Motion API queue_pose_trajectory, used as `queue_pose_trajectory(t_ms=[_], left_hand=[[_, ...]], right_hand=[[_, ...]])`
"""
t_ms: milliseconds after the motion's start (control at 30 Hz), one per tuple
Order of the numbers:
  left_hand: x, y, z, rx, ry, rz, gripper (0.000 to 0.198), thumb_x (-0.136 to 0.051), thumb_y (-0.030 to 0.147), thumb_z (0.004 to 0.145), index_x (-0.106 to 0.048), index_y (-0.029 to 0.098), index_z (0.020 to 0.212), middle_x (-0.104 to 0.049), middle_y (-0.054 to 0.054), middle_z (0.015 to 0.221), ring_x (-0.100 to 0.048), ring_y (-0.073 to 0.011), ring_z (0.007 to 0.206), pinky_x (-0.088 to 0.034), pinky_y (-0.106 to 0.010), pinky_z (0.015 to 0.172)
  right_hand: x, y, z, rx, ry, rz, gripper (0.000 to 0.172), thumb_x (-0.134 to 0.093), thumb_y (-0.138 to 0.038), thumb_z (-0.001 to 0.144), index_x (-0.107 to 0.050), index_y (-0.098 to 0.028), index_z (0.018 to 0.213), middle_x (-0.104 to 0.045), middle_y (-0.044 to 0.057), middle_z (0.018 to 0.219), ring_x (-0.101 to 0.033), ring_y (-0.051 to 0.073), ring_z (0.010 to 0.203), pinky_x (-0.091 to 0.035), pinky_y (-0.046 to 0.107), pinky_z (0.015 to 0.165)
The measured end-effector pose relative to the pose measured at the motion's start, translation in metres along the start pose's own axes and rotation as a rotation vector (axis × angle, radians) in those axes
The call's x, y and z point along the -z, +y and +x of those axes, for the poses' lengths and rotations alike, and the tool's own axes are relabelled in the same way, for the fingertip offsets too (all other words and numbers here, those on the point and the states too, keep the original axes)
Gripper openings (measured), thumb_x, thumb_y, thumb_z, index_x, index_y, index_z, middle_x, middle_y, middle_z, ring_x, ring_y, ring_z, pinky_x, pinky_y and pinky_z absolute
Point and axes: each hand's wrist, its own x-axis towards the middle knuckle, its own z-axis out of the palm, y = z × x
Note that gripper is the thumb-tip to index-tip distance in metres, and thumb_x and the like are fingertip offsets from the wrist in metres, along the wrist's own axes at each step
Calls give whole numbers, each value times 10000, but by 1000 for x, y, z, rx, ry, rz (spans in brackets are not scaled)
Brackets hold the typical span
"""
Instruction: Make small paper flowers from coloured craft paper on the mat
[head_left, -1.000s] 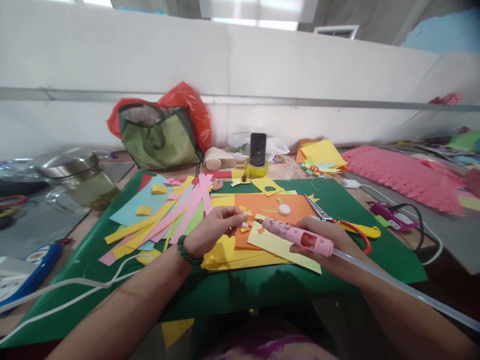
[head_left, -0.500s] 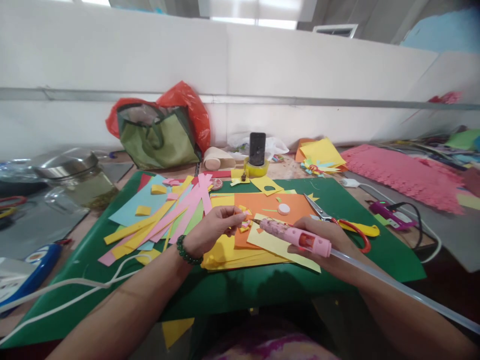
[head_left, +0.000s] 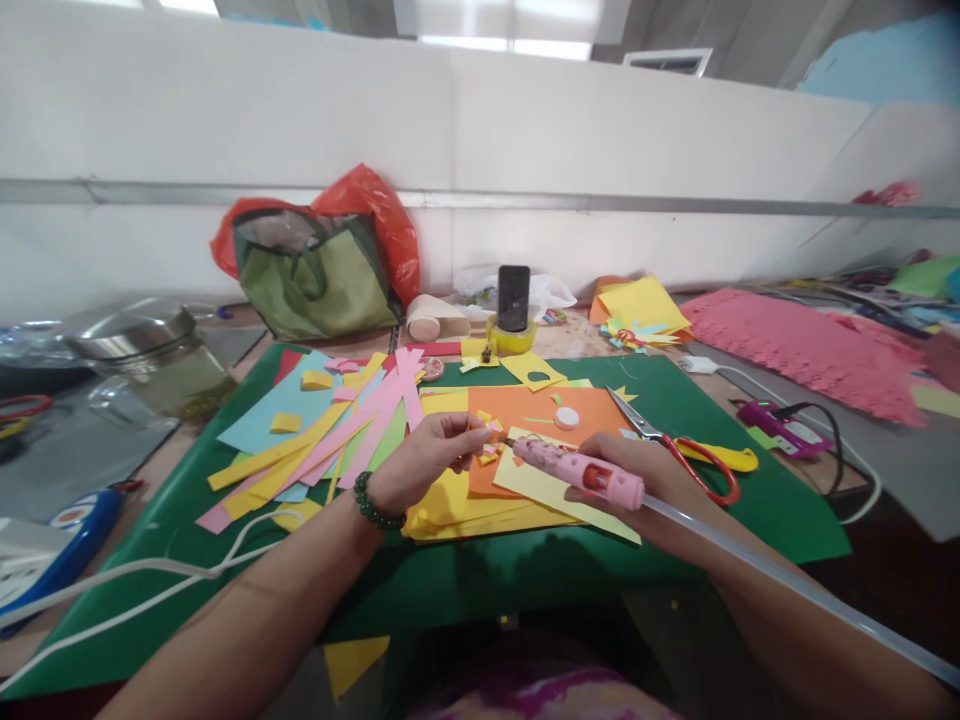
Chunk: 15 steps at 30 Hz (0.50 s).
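My right hand [head_left: 637,465] grips a pink hot glue gun [head_left: 577,468], and a long clear glue stick [head_left: 757,555] trails from its back end. The gun's nozzle points left, close to the fingertips of my left hand [head_left: 442,440]. Those fingers are pinched on a small piece of pink and yellow paper [head_left: 495,430], partly hidden by the fingers. Whether the nozzle touches it I cannot tell. Below both hands lie orange paper [head_left: 592,410], a pale yellow sheet [head_left: 570,495] and a yellow stack [head_left: 442,505]. A small round white disc [head_left: 566,418] rests on the orange paper.
Red-handled scissors [head_left: 667,440] lie right on the green mat [head_left: 780,520]. Pink and yellow paper strips [head_left: 382,400] spread to the left. Behind stand a phone [head_left: 514,298] on a yellow tape roll [head_left: 517,338] and a green bag [head_left: 315,275]. White cables [head_left: 150,568] cross the left.
The glue gun in my right hand has shifted slightly left, its nozzle closer to the pinched paper piece. My left hand has stayed in place.
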Motion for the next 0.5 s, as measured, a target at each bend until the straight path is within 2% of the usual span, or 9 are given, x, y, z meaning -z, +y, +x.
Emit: queue_pose_trajectory(t_ms=[167,367,500], left_hand=[[0,1,-1,9,17,-11,416,-722,554,647,-565,168,654,-463,52,553,-375,-70,503,-272,-221,500],[-1,2,-1,15,3,-23,420,-727,557,644,-580,164,673,-478,48,564,-372,-66,500,-265,-221,494],[0,2,-1,17,7,-29,417,-728,549,651,-567,165,662,-459,56,544,-369,-65,499,-264,-219,497]], right_hand=[[0,5,0,-31,16,-12,268,-641,-493,784,-571,-235,767,-647,-4,692,-572,165,593,-397,252,526],[-2,1,0,33,36,-52,278,-643,-504,768,-592,-232,797,-637,-9,650,-561,161,559,-390,253,512],[2,-1,1,-17,25,-30,258,-633,-483,780,-578,-233,748,-647,-7,662,-570,165,580,-405,259,526]])
